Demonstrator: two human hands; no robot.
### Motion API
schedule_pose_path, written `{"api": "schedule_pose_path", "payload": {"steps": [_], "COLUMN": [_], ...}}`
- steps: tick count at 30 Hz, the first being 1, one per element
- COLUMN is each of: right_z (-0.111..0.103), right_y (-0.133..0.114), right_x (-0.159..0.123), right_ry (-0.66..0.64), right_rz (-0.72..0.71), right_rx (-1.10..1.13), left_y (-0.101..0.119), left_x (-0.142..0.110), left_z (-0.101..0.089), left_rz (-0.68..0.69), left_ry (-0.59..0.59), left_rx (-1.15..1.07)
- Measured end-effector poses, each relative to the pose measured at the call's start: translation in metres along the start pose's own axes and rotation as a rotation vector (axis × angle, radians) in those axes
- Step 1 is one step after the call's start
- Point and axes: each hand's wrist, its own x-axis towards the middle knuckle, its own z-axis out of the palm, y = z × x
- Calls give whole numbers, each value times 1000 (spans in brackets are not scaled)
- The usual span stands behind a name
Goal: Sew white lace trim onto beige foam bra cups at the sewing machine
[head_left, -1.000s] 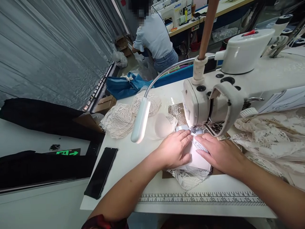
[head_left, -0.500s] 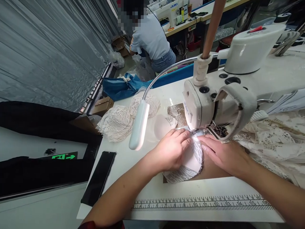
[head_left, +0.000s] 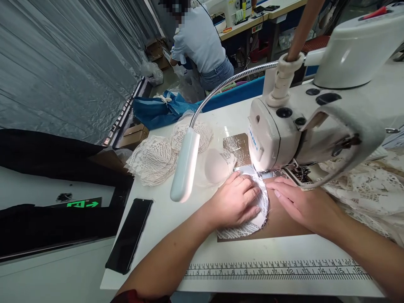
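A white lace-covered cup piece (head_left: 241, 230) lies on the brown plate (head_left: 284, 221) under the head of the sewing machine (head_left: 268, 134). My left hand (head_left: 238, 198) rests flat on top of it, fingers stretched towards the needle area and slightly spread. Beside the cup's right edge, my right hand (head_left: 298, 200) lies with its fingers extended, the tips close to the fabric edge near the presser foot. The needle itself is hidden behind the machine head. Another pale cup (head_left: 216, 166) sits just beyond my left hand.
Lace pieces (head_left: 153, 162) are piled left of the lamp (head_left: 185, 168), which hangs low over the table. A black phone (head_left: 129, 235) lies at the left edge. Lace fabric (head_left: 366, 181) is heaped at the right. A printed ruler (head_left: 268, 271) runs along the front. A person (head_left: 202, 46) sits ahead.
My left hand has shifted a little down and right over the cup piece, its fingers more spread. The right hand stays almost in place. The view has moved slightly, making the machine appear larger.
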Motion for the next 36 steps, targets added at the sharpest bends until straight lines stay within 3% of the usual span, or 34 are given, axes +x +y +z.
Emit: {"api": "schedule_pose_path", "payload": {"steps": [8, 22, 30, 36], "right_z": [10, 16, 8, 5], "right_y": [3, -1, -3, -6], "right_x": [-10, -4, -3, -3], "right_ry": [-54, -23, 15, 15], "right_rz": [-104, -25, -191, -160], "right_rx": [-113, -147, -197, -241], "left_y": [-5, -9, -8, -14], "left_x": [0, 1, 4, 3], "left_z": [1, 4, 2, 2], "left_rz": [11, -52, 74, 110], "left_ry": [36, 89, 80, 77], "left_rx": [-25, 32, 41, 4]}}
